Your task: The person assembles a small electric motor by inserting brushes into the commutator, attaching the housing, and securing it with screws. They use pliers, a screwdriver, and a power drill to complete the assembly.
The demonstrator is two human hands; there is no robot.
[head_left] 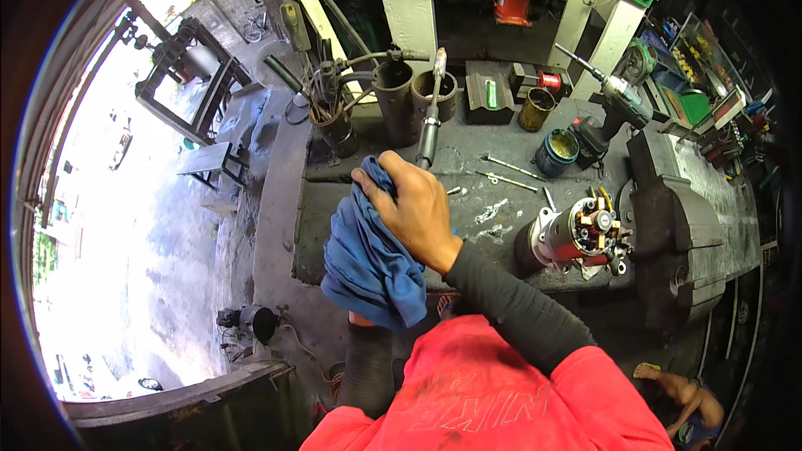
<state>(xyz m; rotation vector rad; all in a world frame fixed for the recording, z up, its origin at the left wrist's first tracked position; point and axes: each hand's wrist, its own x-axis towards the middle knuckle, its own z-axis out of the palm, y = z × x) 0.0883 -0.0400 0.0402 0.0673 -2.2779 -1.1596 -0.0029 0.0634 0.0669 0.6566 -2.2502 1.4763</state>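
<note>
My right hand is closed on a crumpled blue cloth, its thumb pressed along the top fold. My left hand shows only a strip at the wrist; the cloth covers its fingers, so what they do is hidden. Both hands are together over the front left part of a dark, grimy workbench. Just beyond them, a dark-handled tool leans up against a metal cup. To the right sits a round red-and-metal assembly with several parts on its face.
Several thin rods lie mid-bench. Behind stand a tool-filled cup, an open tin, a grease tub and a cordless power tool. A vise borders the right. Another person is low at right.
</note>
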